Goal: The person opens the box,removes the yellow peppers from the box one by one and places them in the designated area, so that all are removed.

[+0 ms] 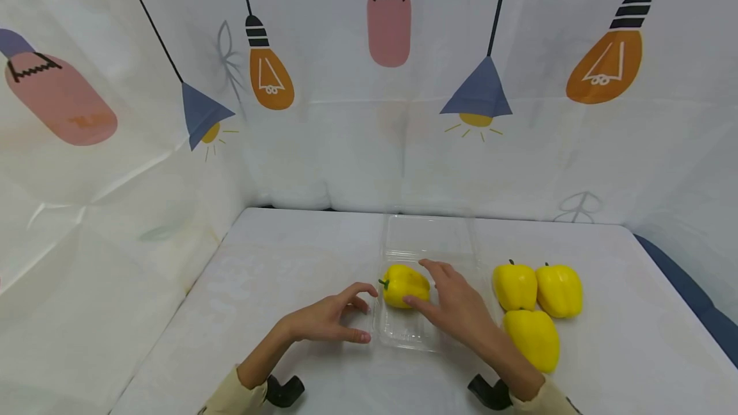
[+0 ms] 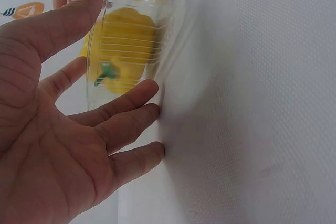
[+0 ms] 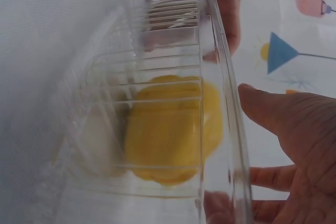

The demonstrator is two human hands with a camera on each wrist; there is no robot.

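Observation:
A yellow bell pepper (image 1: 403, 285) with a green stem lies on its side in a clear plastic container (image 1: 403, 336) on the white table. Its ribbed wall (image 2: 128, 51) shows the pepper through it in the left wrist view. At the container's left side is my left hand (image 1: 325, 320), fingers spread and slightly bent, fingertips near the wall. My right hand (image 1: 459, 305) reaches over the right side of the container, thumb close to the pepper and fingers loosely extended. Neither hand grips anything. In the right wrist view, the right thumb (image 3: 257, 103) is by the container's rim.
Three more yellow bell peppers (image 1: 530, 335) stand grouped on the table, right of the container. The container's flat, clear lid (image 1: 429, 234) lies folded back toward the rear. Behind the table hangs a white curtain (image 1: 357, 152) printed with lamps and bulbs.

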